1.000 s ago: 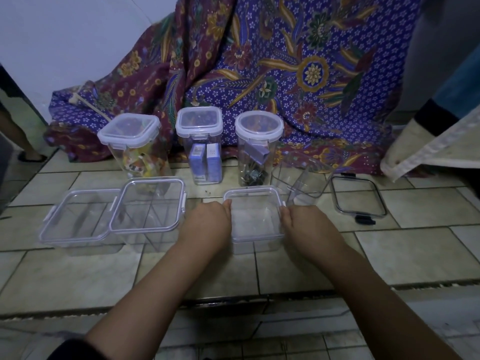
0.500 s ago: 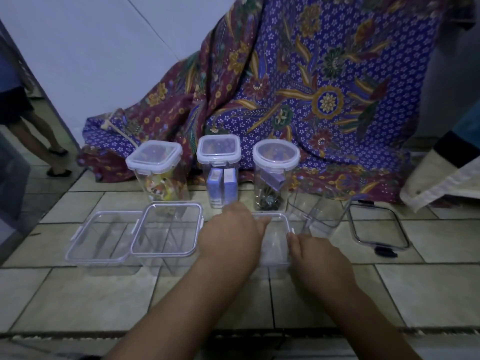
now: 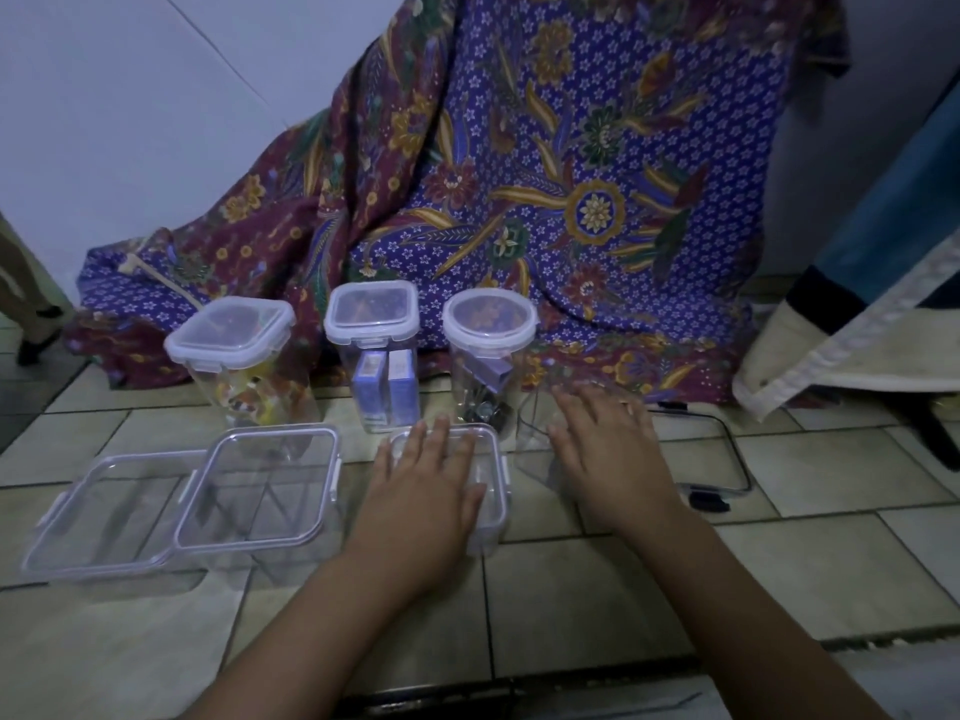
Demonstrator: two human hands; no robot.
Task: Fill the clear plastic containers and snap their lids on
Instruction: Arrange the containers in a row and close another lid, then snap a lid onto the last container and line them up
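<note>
Left hand (image 3: 426, 491) lies flat, palm down, fingers spread wide, on the lid of a small square container (image 3: 491, 504) at frame centre, on the tiled floor (image 3: 597, 579). Right hand (image 3: 608, 449) is just right of it, also open w/ fingers spread, over an open clear container (image 3: 532, 439); can't tell if it touches, the hand is motion-blurred. Neither hand grips anything.

Lower left of frame: two shallow clear containers w/ lids, the wide flat container (image 3: 104, 517) furthest left and the divided container (image 3: 260, 491) overlapping its right edge.

Back row, mid-frame, three tall lidded containers upright against the patterned cloth (image 3: 571, 174): left square jar (image 3: 234, 356) w/ colourful bits inside, middle jar (image 3: 376, 345) w/ two purple boxes, round jar (image 3: 491, 350) w/ dark small items at the bottom.

Right of the right hand, a loose lid w/ dark rim (image 3: 727, 459) lies flat on the floor, partly hidden by the wrist.

Far left edge: another person's foot (image 3: 31, 340) by the wall.
</note>
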